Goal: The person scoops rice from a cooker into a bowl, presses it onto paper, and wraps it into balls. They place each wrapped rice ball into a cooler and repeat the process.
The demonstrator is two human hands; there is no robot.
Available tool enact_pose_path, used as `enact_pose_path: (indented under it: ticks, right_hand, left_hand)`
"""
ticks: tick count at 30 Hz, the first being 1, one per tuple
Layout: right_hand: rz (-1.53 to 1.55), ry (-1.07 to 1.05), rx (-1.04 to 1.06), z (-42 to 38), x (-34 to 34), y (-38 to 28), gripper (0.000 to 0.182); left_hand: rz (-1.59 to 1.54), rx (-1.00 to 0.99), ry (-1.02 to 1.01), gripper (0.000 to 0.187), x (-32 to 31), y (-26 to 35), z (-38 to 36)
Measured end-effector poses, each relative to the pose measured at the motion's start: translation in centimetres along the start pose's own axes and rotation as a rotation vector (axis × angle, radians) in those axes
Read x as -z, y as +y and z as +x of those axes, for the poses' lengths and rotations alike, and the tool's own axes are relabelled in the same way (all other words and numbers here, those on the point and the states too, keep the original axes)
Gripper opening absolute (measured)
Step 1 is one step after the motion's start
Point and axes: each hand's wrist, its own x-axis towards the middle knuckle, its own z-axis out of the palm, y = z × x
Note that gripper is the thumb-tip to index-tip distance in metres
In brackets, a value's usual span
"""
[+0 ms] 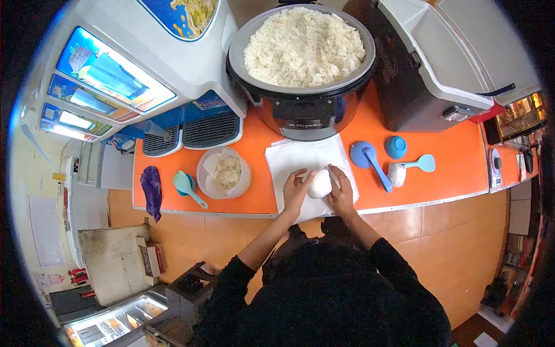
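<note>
White bundle (319, 184) at centre, on or just above the paper stack (286, 156); exact contact can't be told. Left hand (296, 192) cups it at 9 o'clock, right hand (341, 194) at 3, fingers curved and closed in on its sides, presumably to stop it rolling and keep its shape. Bundle: rounded, matte white, faintly creased, seemingly paper-covered. Papers lie directly below, probably for easy reach. Rice cooker (303, 113), heaped with rice, stands at 12; tub (243, 186) with a smaller portion at 9–10, likely kept near for scooping. Blue ladle (378, 170) rests at 2–3, handle angled towards 5.
</note>
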Motion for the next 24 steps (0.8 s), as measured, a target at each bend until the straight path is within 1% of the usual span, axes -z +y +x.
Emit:
enact_pose_path:
  ticks: [1, 2, 3, 4, 5, 6, 7, 8, 9, 10, 11, 12, 13, 14, 16, 17, 18, 19, 20, 21, 22, 24]
  right_hand:
    - [-0.041, 0.026, 0.05, 0.3, 0.4, 0.0, 0.063]
    - [-0.046, 0.029, 0.049, 0.4, 0.8, 0.0, 0.063]
    - [-0.07, -0.006, 0.074, 0.7, 1.5, -0.4, 0.064]
    - [-0.093, -0.042, 0.098, 0.8, 2.2, -0.8, 0.066]
    - [-0.085, -0.018, 0.078, 1.0, 2.7, -1.3, 0.062]
    - [-0.09, -0.015, 0.073, 0.9, 2.7, -1.1, 0.062]
    - [-0.046, -0.011, 0.073, 0.9, 2.8, -0.8, 0.062]
    - [0.0, -0.008, 0.071, 0.8, 2.8, -0.6, 0.062]
    - [0.078, 0.0, 0.008, 0.7, 2.9, -0.6, 0.065]
    - [0.073, 0.002, 0.006, 0.9, 3.4, -1.1, 0.065]
    - [0.275, -0.049, -0.251, 0.8, 4.1, -1.8, 0.066]
    - [0.475, -0.096, -0.504, 0.7, 4.7, -2.1, 0.066]
    - [0.654, -0.044, -0.57, -0.1, 4.2, -1.2, 0.068]
    - [0.648, -0.04, -0.572, -0.8, 4.3, -1.0, 0.068]
    - [1.216, 0.138, -0.764, -1.6, 5.0, -1.4, 0.063]
    - [1.213, 0.138, -0.766, -1.8, 5.4, -1.5, 0.063]
    - [1.151, 0.223, -0.89, -1.8, 6.1, -1.6, 0.054]
    - [1.083, 0.305, -1.011, -1.9, 6.9, -1.7, 0.047]
    - [1.013, 0.388, -1.127, -2.0, 7.6, -1.6, 0.042]
    - [1.109, 0.454, -1.094, -2.6, 8.8, -0.7, 0.044]
    - [1.205, 0.519, -1.058, -3.4, 10.5, 0.7, 0.046]
    - [1.346, 0.717, -1.075, -6.0, 13.5, 4.3, 0.048]
  left_hand:
    - [-0.001, -0.004, -0.006, 0.062, -0.9, 0.8, -0.7]
    - [0.037, -0.054, 0.031, 0.061, -2.2, 1.5, -1.8]
    - [0.078, -0.102, 0.067, 0.06, -3.3, 1.7, -2.4]
    - [0.08, -0.102, 0.061, 0.06, -3.9, 1.1, -2.4]
    - [-0.046, -0.093, 0.056, 0.061, -4.5, 0.3, -2.1]
    - [-0.174, -0.085, 0.051, 0.061, -5.0, -0.2, -1.9]
    - [-0.34, -0.109, 0.047, 0.054, -5.4, -0.5, -1.3]
    - [-0.341, -0.107, 0.042, 0.054, -5.7, -0.9, -0.8]
    - [-0.48, -0.018, 0.02, 0.049, -6.1, -0.3, -0.6]
    - [-0.619, 0.069, -0.004, 0.044, -6.5, 0.8, -0.4]
    - [-0.654, 0.119, 0.033, 0.038, -7.0, 1.7, -0.6]
    - [-0.654, 0.119, 0.024, 0.038, -7.6, 1.8, -0.4]
    - [-0.615, 0.08, 0.066, 0.038, -8.4, 1.9, -0.2]
    - [-0.576, 0.045, 0.11, 0.038, -9.2, 1.8, -0.2]
    - [-0.443, -0.07, 0.194, 0.041, -11.3, 1.4, -0.5]
    - [-0.238, -0.082, 0.249, 0.043, -12.4, 0.5, -0.3]
    - [-0.034, -0.095, 0.303, 0.047, -13.6, -0.7, 0.0]
    - [-0.006, -0.067, 0.252, 0.054, -14.9, -1.2, -1.0]
    - [-0.022, -0.059, 0.135, 0.053, -16.0, -1.6, -1.4]
    - [0.054, -0.214, 0.017, 0.051, -17.0, -3.5, -0.9]
    - [0.015, -0.098, -0.058, 0.052, -18.3, -3.1, -0.7]
    - [0.027, -0.325, -0.22, 0.054, -18.1, -2.6, -1.5]
